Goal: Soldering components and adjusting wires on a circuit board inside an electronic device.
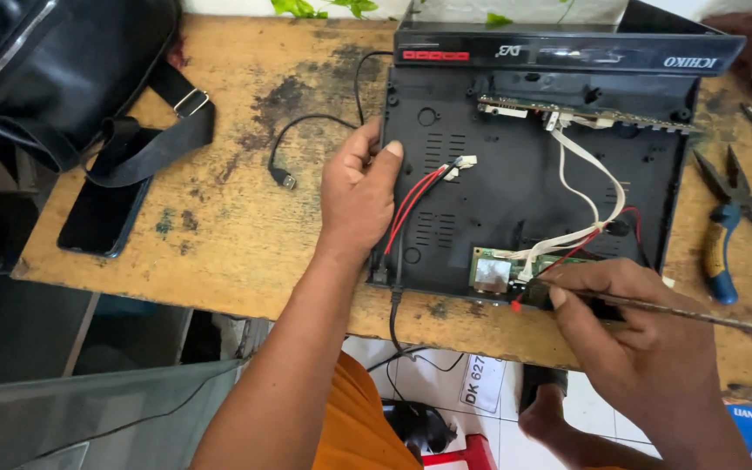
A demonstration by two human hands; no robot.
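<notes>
- Far left: I see a black bag (54, 61) on the wooden table (245, 235), strap trailing toward a dark phone (102, 218) lying flat near the left edge.
- Mid-left: thin black cable (293, 148) w/ small plug lies loose on the wood, just left of the case.
- My left hand (357, 196) rests on the left wall of the open black device case (515, 191); fingers curled loosely over the rim, thumb up, gripping nothing else.
- Inside case: red/black wires (415, 196) w/ white plug at left, white ribbon cable (589, 187) running from far circuit strip to a small green board (493, 270) at near edge.
- My right hand (633, 335), near right, fingers pinched narrow round a thin metal tool (698, 313), tip at the green board.
- Far right: blue/yellow-handled pliers (733, 222) on the table, apart from the case.
</notes>
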